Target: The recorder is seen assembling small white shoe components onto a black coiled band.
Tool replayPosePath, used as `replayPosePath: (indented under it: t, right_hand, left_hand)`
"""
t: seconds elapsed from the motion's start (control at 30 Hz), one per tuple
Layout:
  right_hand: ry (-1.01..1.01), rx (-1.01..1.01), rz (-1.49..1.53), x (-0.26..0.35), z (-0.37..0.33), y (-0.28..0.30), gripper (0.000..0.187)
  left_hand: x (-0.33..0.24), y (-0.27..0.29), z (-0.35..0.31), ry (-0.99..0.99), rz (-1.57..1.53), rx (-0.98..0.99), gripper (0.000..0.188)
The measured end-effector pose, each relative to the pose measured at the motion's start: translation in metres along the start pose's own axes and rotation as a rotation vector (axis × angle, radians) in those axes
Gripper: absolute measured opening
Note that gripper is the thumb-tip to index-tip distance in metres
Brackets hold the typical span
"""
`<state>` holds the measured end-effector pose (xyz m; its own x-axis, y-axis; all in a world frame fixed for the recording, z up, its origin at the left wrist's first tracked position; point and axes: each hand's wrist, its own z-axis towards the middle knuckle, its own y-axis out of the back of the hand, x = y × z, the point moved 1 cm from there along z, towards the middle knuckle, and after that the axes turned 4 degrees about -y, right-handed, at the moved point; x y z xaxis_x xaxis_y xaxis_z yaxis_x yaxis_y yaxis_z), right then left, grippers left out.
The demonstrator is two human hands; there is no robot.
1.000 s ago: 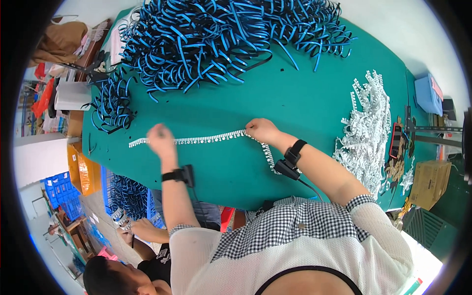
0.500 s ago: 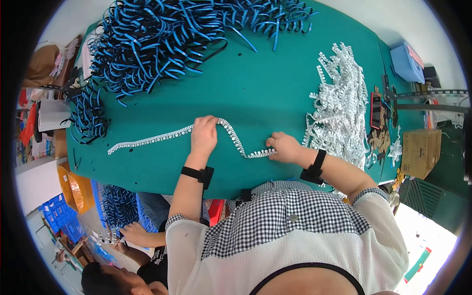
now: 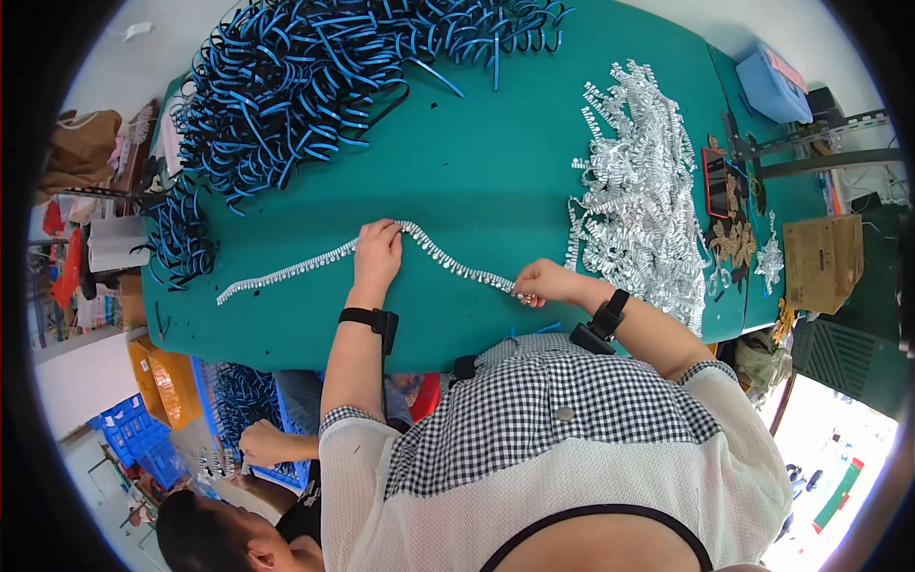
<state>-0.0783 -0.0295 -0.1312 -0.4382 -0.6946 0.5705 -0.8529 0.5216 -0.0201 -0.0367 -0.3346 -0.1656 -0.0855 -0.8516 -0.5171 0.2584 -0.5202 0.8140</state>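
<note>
A long white trim strip (image 3: 286,275) with small shiny pieces along its edge stretches across the green table. My left hand (image 3: 379,253) pinches it near its middle, and the free end runs off to the left on the tabletop. My right hand (image 3: 545,282) has closed its fingers on the strip's right end, close to the table's near edge. Between my hands the strip slopes down to the right in a gentle curve. To the right of my right hand lies a big heap of similar white strips (image 3: 639,191).
A large tangle of blue and black curled strips (image 3: 286,95) covers the far left of the green table (image 3: 477,172). At the right are a red-edged phone (image 3: 715,181), a light blue box (image 3: 774,84) and a cardboard carton (image 3: 823,264). A co-worker (image 3: 219,534) sits at lower left.
The strip between my hands has gone from a deep bend to a flatter slope. My left hand has shifted slightly left. The view has turned a little.
</note>
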Motion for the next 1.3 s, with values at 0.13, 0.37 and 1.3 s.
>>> replayPosePath:
  t: [0.13, 0.37, 1.3]
  right_hand:
    - [-0.144, 0.054, 0.139, -0.015, 0.006, 0.009, 0.020]
    - [-0.184, 0.030, -0.608, 0.013, -0.011, -0.006, 0.046]
    - [0.129, -0.941, -0.275, -0.019, -0.052, 0.066, 0.025]
  left_hand:
    - [-0.004, 0.000, 0.004, 0.022, 0.040, -0.016, 0.013]
    - [-0.006, 0.001, 0.001, -0.035, 0.162, -0.066, 0.011]
    - [-0.046, -0.151, 0.307, 0.016, -0.141, -0.086, 0.041]
